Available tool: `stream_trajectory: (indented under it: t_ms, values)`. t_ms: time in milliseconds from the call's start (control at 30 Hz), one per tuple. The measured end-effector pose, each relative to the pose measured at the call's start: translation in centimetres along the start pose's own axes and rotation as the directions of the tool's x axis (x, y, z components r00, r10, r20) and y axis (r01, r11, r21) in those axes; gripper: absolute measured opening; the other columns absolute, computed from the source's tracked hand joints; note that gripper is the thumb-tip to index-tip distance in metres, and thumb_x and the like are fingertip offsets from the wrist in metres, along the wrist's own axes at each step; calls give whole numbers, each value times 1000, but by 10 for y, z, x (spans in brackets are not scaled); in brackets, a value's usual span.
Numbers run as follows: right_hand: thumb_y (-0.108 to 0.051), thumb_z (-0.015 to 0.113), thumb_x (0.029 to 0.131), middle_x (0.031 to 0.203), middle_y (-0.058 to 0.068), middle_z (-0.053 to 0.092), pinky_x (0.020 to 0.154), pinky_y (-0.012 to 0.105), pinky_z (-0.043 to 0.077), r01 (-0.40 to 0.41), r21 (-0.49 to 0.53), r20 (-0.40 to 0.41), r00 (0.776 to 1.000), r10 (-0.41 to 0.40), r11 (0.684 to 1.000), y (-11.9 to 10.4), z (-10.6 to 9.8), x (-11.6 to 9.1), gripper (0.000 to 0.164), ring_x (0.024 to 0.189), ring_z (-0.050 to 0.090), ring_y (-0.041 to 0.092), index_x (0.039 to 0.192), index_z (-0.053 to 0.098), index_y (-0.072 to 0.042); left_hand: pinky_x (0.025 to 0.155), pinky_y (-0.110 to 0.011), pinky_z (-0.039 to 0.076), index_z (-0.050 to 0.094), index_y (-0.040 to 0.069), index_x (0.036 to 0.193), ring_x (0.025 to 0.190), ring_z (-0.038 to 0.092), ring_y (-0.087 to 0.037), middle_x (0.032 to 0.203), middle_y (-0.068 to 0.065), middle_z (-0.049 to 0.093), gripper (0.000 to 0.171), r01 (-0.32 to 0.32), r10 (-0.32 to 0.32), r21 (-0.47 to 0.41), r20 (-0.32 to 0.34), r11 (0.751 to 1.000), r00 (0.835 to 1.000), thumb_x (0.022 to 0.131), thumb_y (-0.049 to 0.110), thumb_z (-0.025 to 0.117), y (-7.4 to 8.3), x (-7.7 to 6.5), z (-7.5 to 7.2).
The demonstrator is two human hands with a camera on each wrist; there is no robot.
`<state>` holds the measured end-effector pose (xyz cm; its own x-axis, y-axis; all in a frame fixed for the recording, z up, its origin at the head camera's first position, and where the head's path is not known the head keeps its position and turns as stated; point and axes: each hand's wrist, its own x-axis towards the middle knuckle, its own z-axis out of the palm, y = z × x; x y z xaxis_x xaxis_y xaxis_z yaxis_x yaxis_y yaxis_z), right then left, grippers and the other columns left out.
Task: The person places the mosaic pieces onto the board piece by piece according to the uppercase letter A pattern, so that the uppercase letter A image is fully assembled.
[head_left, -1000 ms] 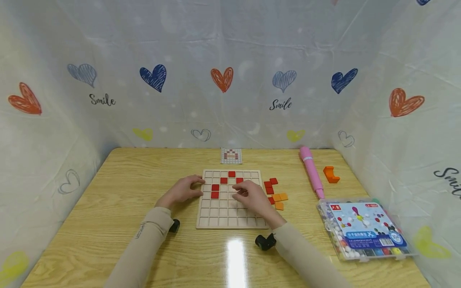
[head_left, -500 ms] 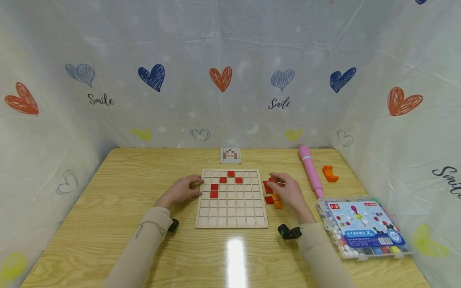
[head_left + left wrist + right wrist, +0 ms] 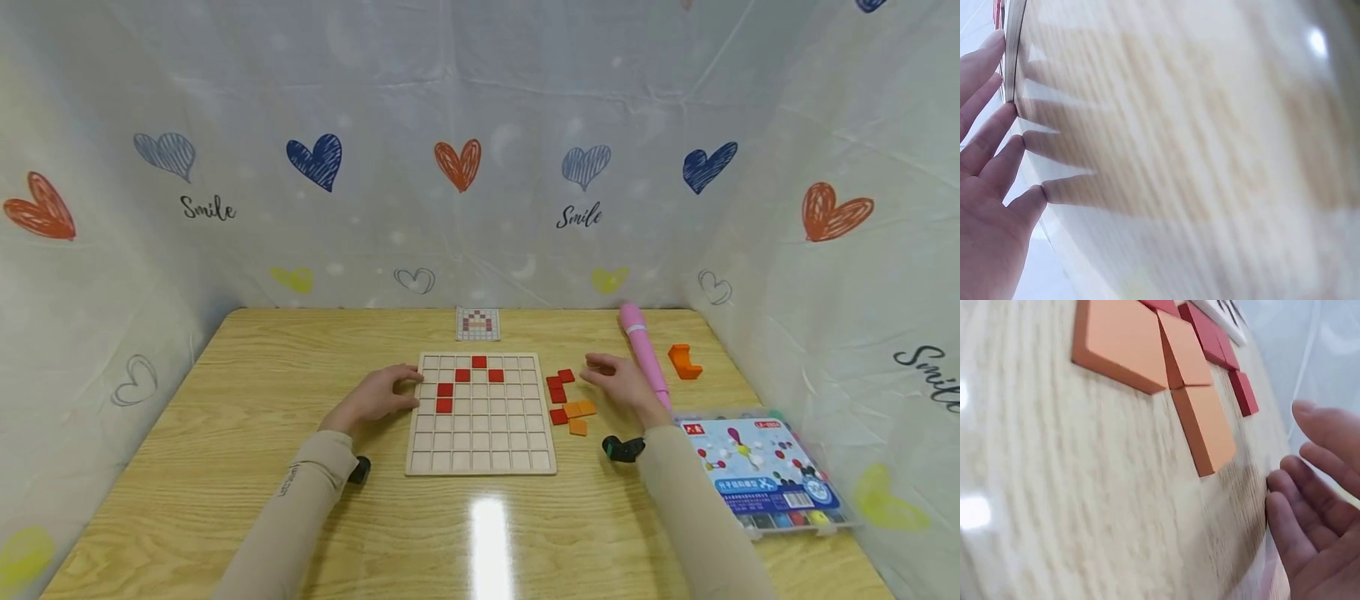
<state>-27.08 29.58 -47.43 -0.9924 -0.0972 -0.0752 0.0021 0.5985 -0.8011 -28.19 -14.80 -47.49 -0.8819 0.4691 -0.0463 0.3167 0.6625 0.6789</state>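
Observation:
A pale wooden grid board [image 3: 471,460] lies on the table in the head view, with several red square tiles [image 3: 444,405] set in its upper cells. My left hand [image 3: 375,395] is at the board's left side; in the left wrist view its fingertips touch the board's edge. Just right of the board lie loose red tiles [image 3: 556,389] and orange tiles [image 3: 577,427]. To the right of these loose tiles is my right hand [image 3: 622,382], nothing between its loosely bent fingers. The right wrist view shows the hand [image 3: 1319,519] apart from the orange tiles [image 3: 1125,347].
A small printed card [image 3: 477,324] with a grid pattern lies behind the board. At the right are a pink stick-shaped object [image 3: 642,346], an orange bracket-like piece [image 3: 684,362] and a clear plastic box [image 3: 776,467] of coloured balls, partly behind my right sleeve.
My right hand has gone from above the board to the right, across the loose tiles and past them. The left hand stays at the board's edge. The tiles look unmoved.

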Motion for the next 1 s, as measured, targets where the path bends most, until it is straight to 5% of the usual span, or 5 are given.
stream_trajectory:
  t_ms: [200, 733, 1000]
  values:
    - [-22, 64, 97, 143, 20, 49, 110, 48, 38, -3, 26, 58, 998, 1, 1000, 1, -1, 10, 57, 129, 48, 35, 146, 43, 0, 117, -53, 24, 60, 3, 130, 141, 30, -40, 148, -19, 44, 43, -3, 3, 4, -4, 1000, 1000, 91, 15, 70, -2, 0, 0]
    - [-21, 68, 93, 140, 26, 49, 105, 53, 42, 162, -155, 153, 978, -139, 975, -1, 3, 23, 58, 124, 48, 40, 140, 48, 6, 117, -52, 25, 61, 5, 130, 141, 31, -39, 148, -18, 44, 43, 15, -15, 20, 3, 1000, 1000, 91, 16, 71, -2, -1, 0]
    - [-22, 68, 94, 143, 26, 40, 108, 55, 38, 119, -165, 172, 981, -90, 979, -3, 6, 25, 56, 127, 43, 44, 141, 49, 3, 116, -53, 26, 60, 5, 131, 141, 31, -39, 148, -17, 44, 43, 4, -4, 18, 4, 1000, 1000, 91, 17, 70, -2, -1, 0]
